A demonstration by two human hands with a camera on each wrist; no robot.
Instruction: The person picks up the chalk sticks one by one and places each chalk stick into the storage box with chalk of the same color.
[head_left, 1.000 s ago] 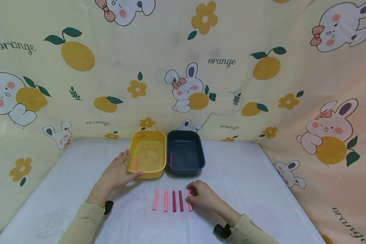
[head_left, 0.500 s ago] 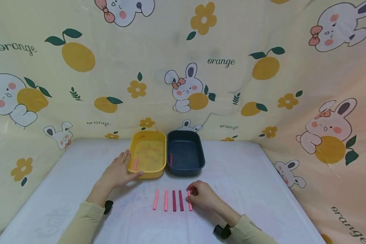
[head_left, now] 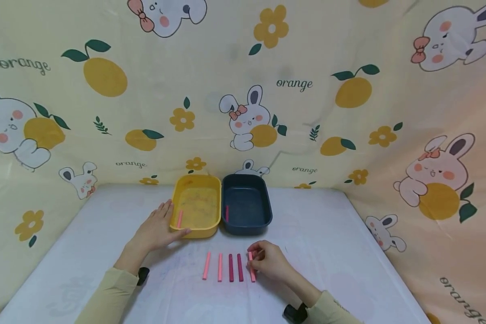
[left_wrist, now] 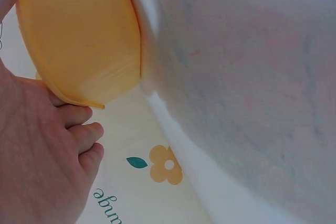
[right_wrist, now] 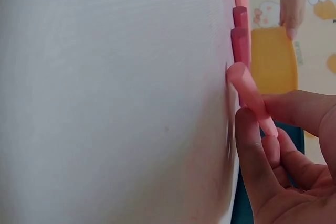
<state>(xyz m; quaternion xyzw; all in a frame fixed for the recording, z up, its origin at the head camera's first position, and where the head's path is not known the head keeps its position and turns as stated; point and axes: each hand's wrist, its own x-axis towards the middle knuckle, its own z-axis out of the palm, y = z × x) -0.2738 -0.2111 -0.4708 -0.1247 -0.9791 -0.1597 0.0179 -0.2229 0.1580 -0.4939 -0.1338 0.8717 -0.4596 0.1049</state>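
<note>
My right hand (head_left: 269,262) pinches a light pink chalk-like stick (head_left: 253,273) between thumb and fingers, at the right end of a row on the table. Up close, the right wrist view has the pinched stick (right_wrist: 244,82) tilted, its near end just over the white surface. Left of it lie two dark pink sticks (head_left: 240,267) and two light pink sticks (head_left: 206,266). My left hand (head_left: 155,228) rests against the yellow container (head_left: 204,233), fingers extended along its left side and thumb at its front edge. The left wrist view has the fingertips (left_wrist: 90,129) by the rim.
A dark blue container (head_left: 247,231) stands right against the yellow one, with a dark pink stick (head_left: 227,213) inside. One light pink stick (head_left: 180,219) lies in the yellow container. Behind the white table (head_left: 320,234) hangs a patterned curtain (head_left: 210,54).
The pinched stick's upper end sits slightly higher between the right fingers, which have barely shifted. The left hand and both containers stay in place.
</note>
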